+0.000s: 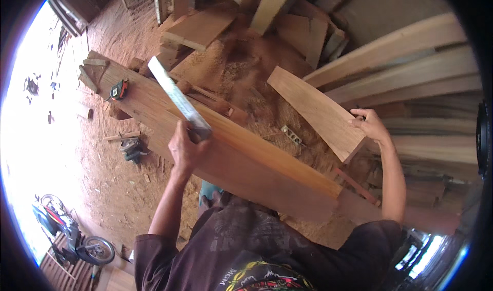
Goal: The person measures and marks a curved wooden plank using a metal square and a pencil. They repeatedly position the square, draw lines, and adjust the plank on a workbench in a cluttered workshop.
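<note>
My left hand [187, 148] is closed around the lower end of a metal square [177, 97], whose flat silver blade points up and to the left. Below it a long wooden board [257, 180] lies along the workbench, its far edge more yellow than its face. Over to the right, my right hand [372, 125] grips the near end of a short, tapered wooden board [316, 111], thumb and fingers on opposite sides. That board is held up above the floor, apart from the long one. My left fingers partly hide the square's end.
A tape measure [119, 90] rests on the bench plank [138, 102] at the left. Long planks [390, 50] are stacked at the right. A green-grey power tool [132, 150] lies on the dusty floor, near a grey power strip [291, 135]. A motorcycle [72, 234] stands at the lower left.
</note>
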A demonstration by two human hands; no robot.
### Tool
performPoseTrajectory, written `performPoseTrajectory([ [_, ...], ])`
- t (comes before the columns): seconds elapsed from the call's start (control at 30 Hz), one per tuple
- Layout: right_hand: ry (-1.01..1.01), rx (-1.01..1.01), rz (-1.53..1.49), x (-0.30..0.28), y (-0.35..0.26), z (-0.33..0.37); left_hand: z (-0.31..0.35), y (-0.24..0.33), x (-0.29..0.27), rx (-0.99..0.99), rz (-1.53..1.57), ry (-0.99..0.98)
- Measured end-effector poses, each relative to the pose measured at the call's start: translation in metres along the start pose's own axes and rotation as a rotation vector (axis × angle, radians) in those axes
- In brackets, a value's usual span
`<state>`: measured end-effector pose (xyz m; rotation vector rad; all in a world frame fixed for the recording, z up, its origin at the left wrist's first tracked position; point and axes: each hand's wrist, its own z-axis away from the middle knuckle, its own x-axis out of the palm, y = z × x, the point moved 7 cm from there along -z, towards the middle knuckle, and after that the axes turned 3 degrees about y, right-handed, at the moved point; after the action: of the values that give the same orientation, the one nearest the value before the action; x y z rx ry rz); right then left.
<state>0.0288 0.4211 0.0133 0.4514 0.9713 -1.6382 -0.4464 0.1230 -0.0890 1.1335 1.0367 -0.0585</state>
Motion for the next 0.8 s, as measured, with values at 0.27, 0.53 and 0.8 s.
performPoseTrajectory([
  [0.27,-0.180,-0.095,0.226,0.126,-0.121,-0.173,0.004,0.000,0.001,0.084,0.067,-0.075],
  [0.53,-0.286,0.184,-0.154,0.257,-0.095,-0.209,0.004,0.003,-0.001,0.204,0.102,-0.031],
  [0.8,-0.224,0.143,0.041,0.268,-0.078,-0.226,-0.001,0.006,-0.001,0.240,0.101,-0.052],
])
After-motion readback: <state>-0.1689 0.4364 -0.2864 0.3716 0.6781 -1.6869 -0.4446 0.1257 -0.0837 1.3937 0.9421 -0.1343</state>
